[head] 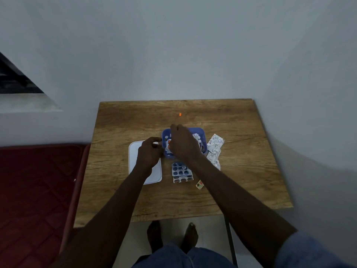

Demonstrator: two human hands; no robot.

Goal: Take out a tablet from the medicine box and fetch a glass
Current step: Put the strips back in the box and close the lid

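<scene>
1. The medicine box (201,132), a blue open container, stands near the middle of the wooden surface (241,171). Blister strips lie inside it, one with orange tablets partly visible between the two hands.
2. An orange tablet (180,114) lies alone on the surface, beyond the box toward the wall, apart from everything else.
3. The right hand (183,142) is over the box, back of the hand upward, fingers bent and drawn together above the far-left rim. Whether it grips anything cannot be told; the fingertips are hidden.
4. The left hand (149,151) is just beside the box's left wall, fingers curled with thumb and forefinger close together. Whether they pinch something cannot be told.
5. The white lid (154,175) lies flat on the surface left of the box, partly under the left hand and wrist.
6. A blue blister strip (180,170) lies on another strip just in front of the box.
7. Silver blister strips (215,145) lie to the right of the box, touching or nearly touching its wall.
8. A small yellowish packet (200,184) lies near the right forearm.
9. A red mattress (34,190) sits left of the surface.
</scene>
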